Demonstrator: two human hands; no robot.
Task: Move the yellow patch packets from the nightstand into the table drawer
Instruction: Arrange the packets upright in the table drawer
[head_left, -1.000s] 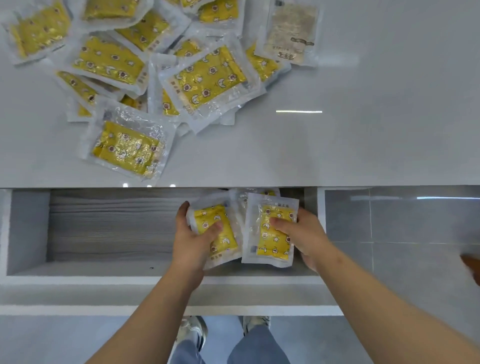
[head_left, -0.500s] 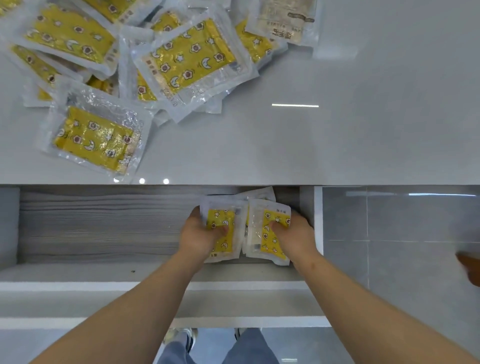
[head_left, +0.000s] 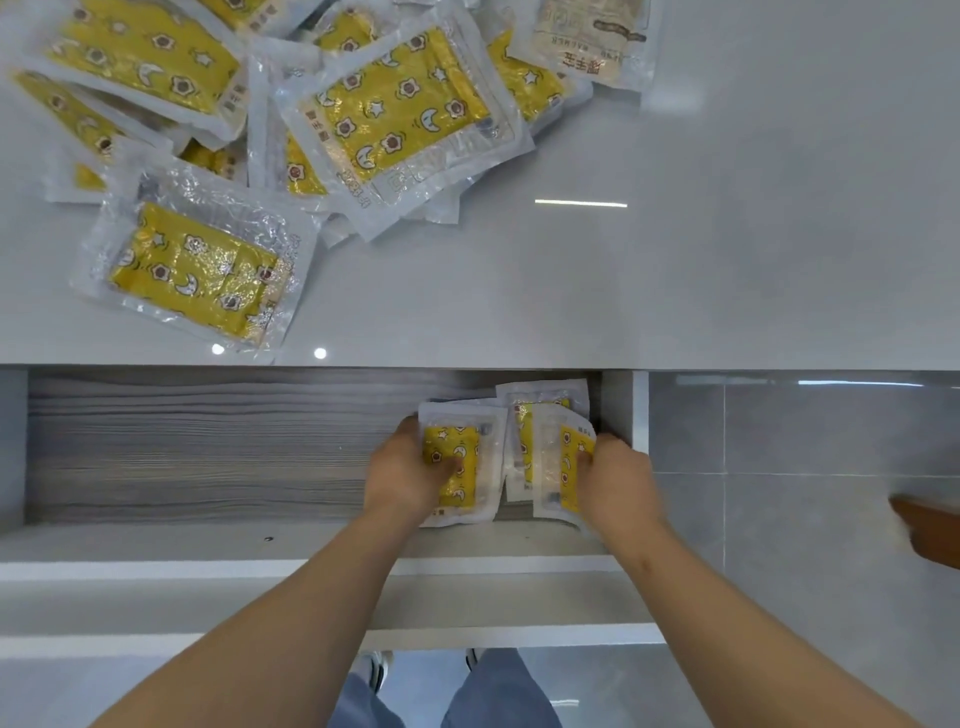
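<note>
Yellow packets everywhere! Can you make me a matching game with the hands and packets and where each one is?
Things:
1. left hand
2. right hand
3. pale beige plastic packet
4. lone yellow star-patterned plastic packet

Places:
A. far right of the pile on the glossy white nightstand
B. gripping the rightmost yellow packet in the grey wood-grain drawer
C. nearest the nightstand's front edge
D. gripping the yellow packet nearer the drawer's middle

Pairs: 1-D, 2-B, 3-A, 4-C

Packet pile (head_left: 405, 104) cut off (top, left edges)
</note>
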